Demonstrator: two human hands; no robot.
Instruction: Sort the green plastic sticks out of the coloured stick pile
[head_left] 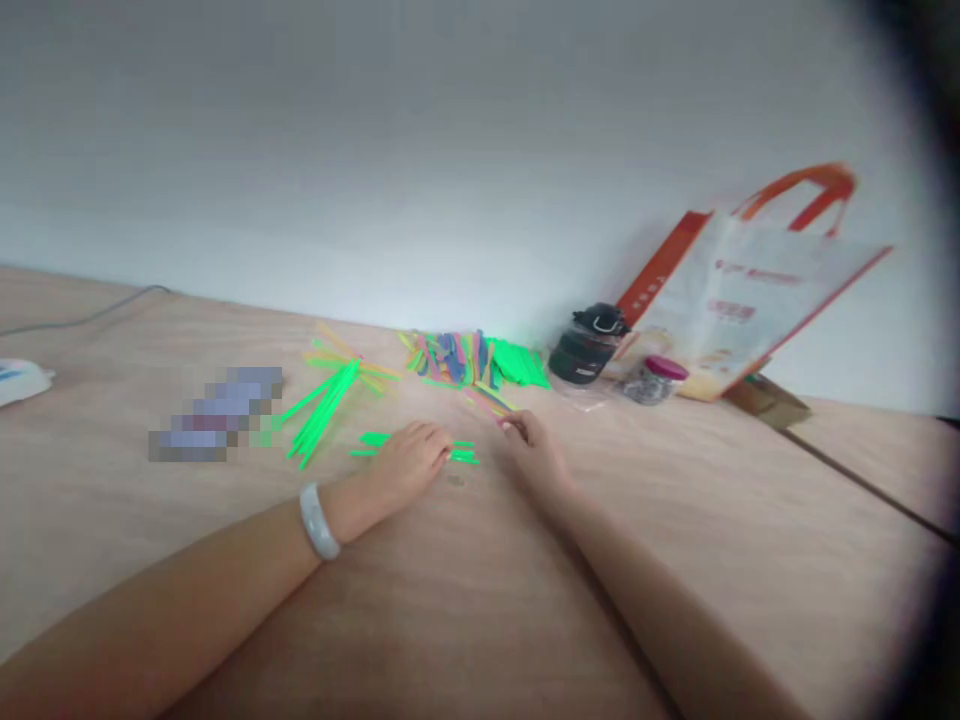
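My left hand (pixel 411 462), with a pale bangle (pixel 319 521) at the wrist, lies closed over several short green strips (pixel 369 440) on the table. Their ends stick out on both sides of it. To the right, my right hand (pixel 531 455) pinches the near end of some thin pink and yellow strips (pixel 487 403). Behind the hands lie a multicoloured pile of strips (pixel 454 357) and a green bundle (pixel 519 362). Longer green strips (pixel 324 412) are fanned out at the left, against yellow and orange ones (pixel 375 374).
A black-lidded bottle (pixel 583 348), a jar with a pink lid (pixel 655 380) and a white and orange bag (pixel 739 300) stand at the back right. A blurred-out flat object (pixel 225 412) lies left on the wooden table (pixel 465 620). A cable runs along the far left.
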